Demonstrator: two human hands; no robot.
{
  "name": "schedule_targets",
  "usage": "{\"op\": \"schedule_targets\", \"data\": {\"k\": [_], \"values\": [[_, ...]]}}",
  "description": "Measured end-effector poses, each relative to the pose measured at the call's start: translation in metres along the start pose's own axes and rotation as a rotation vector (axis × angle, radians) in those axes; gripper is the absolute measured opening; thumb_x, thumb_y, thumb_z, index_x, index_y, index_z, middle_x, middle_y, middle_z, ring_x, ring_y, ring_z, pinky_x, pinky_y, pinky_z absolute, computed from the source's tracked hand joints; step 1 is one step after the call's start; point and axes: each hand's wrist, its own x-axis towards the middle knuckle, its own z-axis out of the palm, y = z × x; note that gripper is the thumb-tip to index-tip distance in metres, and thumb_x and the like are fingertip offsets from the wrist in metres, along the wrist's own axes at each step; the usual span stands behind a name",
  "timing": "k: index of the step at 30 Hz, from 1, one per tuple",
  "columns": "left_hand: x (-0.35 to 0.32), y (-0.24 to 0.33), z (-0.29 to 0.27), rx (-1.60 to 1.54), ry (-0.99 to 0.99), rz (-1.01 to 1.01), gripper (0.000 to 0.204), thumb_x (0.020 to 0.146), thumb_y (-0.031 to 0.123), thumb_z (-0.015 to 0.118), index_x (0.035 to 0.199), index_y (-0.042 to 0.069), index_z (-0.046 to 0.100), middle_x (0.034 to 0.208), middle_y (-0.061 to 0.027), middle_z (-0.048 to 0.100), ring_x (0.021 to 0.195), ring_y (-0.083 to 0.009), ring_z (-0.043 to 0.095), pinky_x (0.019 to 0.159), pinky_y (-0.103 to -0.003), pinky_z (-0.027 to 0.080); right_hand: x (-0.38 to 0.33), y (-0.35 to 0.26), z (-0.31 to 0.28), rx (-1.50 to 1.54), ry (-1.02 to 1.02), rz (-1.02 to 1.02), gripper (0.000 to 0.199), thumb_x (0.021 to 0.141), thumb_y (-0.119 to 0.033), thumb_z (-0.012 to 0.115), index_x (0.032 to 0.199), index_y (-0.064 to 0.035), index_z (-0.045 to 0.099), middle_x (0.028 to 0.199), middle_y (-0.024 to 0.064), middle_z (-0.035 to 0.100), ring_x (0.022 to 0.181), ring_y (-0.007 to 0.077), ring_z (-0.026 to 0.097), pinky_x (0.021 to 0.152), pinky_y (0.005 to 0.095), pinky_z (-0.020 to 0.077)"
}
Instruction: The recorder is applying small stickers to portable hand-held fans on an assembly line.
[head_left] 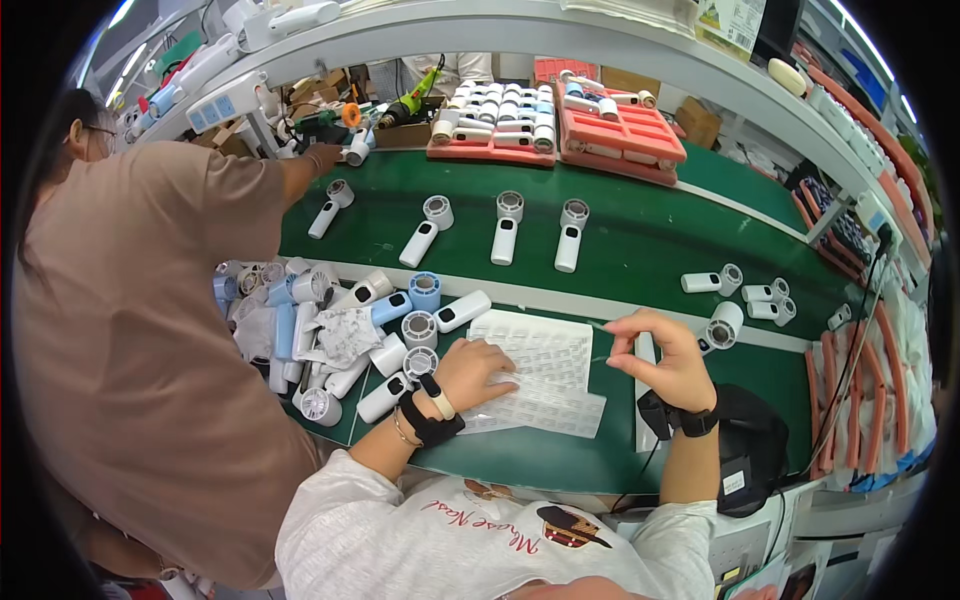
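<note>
nearest us, our left hand (478, 370) lies flat, fingers spread, on the label sheets (540, 375). at two o'clock from it, our right hand (665, 358) pinches something tiny between thumb and forefinger; we cannot tell what. at nine o'clock sits a heap of handheld fans (330, 330). farther, at twelve o'clock, four white fans (505, 232) lie in a row on the green belt (650, 240), red trays (610, 130) beyond.

My left hand (478, 372) lies flat on the label sheets (540, 375) dead centre on the bench mat (520, 455). My right hand (668, 362) hovers at three o'clock of them. A heap of handheld fans (330, 330) sits at nine o'clock. At twelve, four fans (505, 228) line the conveyor belt (640, 240), trays (555, 125) behind.
</note>
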Motion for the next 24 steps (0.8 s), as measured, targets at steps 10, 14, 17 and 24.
{"op": "schedule_targets", "data": {"k": [10,14,17,24], "values": [[0.131,-0.006,-0.059,0.380,0.335,-0.341,0.087,0.069,0.075,0.056,0.131,0.015,0.051,0.136,-0.0236,0.040,0.121,-0.0392,0.044,0.098,-0.050,0.036,0.005,-0.023,-0.018,0.098,0.398,-0.448,0.063,0.074,-0.005,0.068,0.132,0.0009,0.044,0.108,0.0173,0.063,0.101,0.0262,0.060,0.094,0.0387,0.0419],[0.221,-0.052,-0.082,0.163,0.247,-0.446,0.094,0.067,0.080,0.051,0.133,0.014,0.050,0.139,-0.0249,0.036,0.126,-0.0408,0.039,0.102,-0.056,0.031,-0.010,-0.022,-0.024,0.147,0.455,-0.504,0.064,0.076,-0.008,0.066,0.134,0.0016,0.041,0.107,0.0204,0.062,0.100,0.0288,0.060,0.094,0.0406,0.0424],[0.256,-0.037,-0.087,0.099,0.265,-0.536,0.095,0.066,0.081,0.051,0.134,0.014,0.049,0.143,-0.0219,0.031,0.132,-0.0409,0.032,0.103,-0.060,0.027,-0.026,-0.021,-0.027,0.164,0.469,-0.517,0.064,0.076,-0.009,0.066,0.134,0.0017,0.041,0.106,0.0218,0.062,0.099,0.0296,0.060,0.093,0.0415,0.0430],[0.280,0.040,-0.058,0.148,0.452,-0.476,0.091,0.070,0.072,0.055,0.139,0.014,0.041,0.147,-0.0183,0.026,0.133,-0.0378,0.029,0.099,-0.060,0.032,-0.049,-0.021,-0.031,0.100,0.499,-0.471,0.058,0.077,-0.007,0.065,0.131,0.0019,0.044,0.102,0.0219,0.063,0.096,0.0294,0.062,0.091,0.0422,0.0447]]}}
